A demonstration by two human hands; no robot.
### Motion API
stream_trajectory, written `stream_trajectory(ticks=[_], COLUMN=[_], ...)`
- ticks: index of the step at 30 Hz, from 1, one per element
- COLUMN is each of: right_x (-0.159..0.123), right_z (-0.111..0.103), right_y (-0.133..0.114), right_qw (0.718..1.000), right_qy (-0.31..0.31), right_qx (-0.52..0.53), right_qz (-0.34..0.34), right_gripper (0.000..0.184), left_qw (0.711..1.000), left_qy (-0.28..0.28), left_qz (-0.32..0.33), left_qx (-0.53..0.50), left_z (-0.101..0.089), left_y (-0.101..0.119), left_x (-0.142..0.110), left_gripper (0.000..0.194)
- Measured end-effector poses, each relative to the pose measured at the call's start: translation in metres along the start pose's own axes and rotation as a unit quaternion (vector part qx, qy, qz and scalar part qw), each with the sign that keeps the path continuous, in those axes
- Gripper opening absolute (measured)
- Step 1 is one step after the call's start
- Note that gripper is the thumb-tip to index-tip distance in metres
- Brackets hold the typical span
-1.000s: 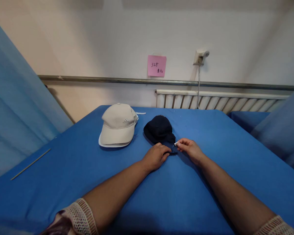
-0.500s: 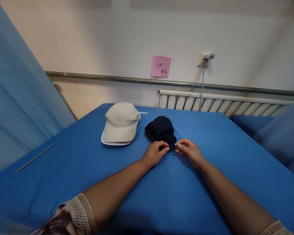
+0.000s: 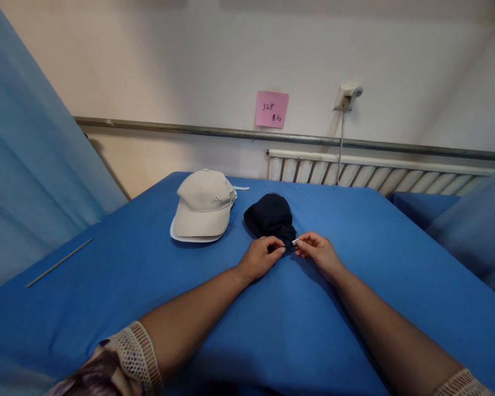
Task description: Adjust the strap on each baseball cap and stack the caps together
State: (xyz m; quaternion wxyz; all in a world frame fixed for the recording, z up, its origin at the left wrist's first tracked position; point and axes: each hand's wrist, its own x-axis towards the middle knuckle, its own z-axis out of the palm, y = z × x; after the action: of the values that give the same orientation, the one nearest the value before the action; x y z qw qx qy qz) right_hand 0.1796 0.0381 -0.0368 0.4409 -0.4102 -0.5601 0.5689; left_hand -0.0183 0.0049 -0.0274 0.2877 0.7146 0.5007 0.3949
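The purple-patterned left sleeve (image 3: 91, 378) ends in cream openwork trim (image 3: 137, 352).

We hold our left arm (image 3: 192, 316) and right arm (image 3: 391, 324) forward, slanting inward; our left grip (image 3: 259, 260) and right grip (image 3: 319, 256) sit close but apart, each with thumb and forefinger pinched together.

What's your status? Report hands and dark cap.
Left hand pinching near edge of dark cap. Right hand pinching small white strip. Beige cap off left, apart from both hands.
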Motion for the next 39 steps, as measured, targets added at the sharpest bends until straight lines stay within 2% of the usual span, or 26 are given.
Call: stream_trajectory(ticks=[13, 17, 24, 30, 39], right_x=[-0.003, -0.003, -0.003, -0.004, -0.005], right_z=[0.002, 0.004, 0.005, 0.006, 0.013], right_y=[0.001, 0.0, -0.001, -0.002, 0.001], right_qw=[0.999, 0.999, 0.999, 0.999, 0.998], right_qy=[-0.037, -0.022, -0.031, -0.035, -0.046], right_qx=[-0.031, -0.034, -0.022, -0.02, 0.032], right_qz=[-0.025, -0.033, -0.032, -0.035, -0.015], right_gripper=[0.036, 0.037, 0.034, 0.03, 0.033], left_qw=[1.0, 0.999, 0.999, 0.999, 0.999], left_qy=[-0.012, -0.008, 0.009, -0.006, -0.015], left_qz=[-0.005, -0.003, -0.026, -0.009, -0.024], left_qx=[0.025, 0.035, 0.046, 0.046, 0.039], left_z=[-0.001, -0.001, -0.001, -0.001, 0.002], left_y=[0.003, 0.004, 0.006, 0.007, 0.003], left_x=[0.0, 0.0, 0.0, 0.0, 0.001], left_gripper=[0.014, 0.014, 0.016, 0.015, 0.017])
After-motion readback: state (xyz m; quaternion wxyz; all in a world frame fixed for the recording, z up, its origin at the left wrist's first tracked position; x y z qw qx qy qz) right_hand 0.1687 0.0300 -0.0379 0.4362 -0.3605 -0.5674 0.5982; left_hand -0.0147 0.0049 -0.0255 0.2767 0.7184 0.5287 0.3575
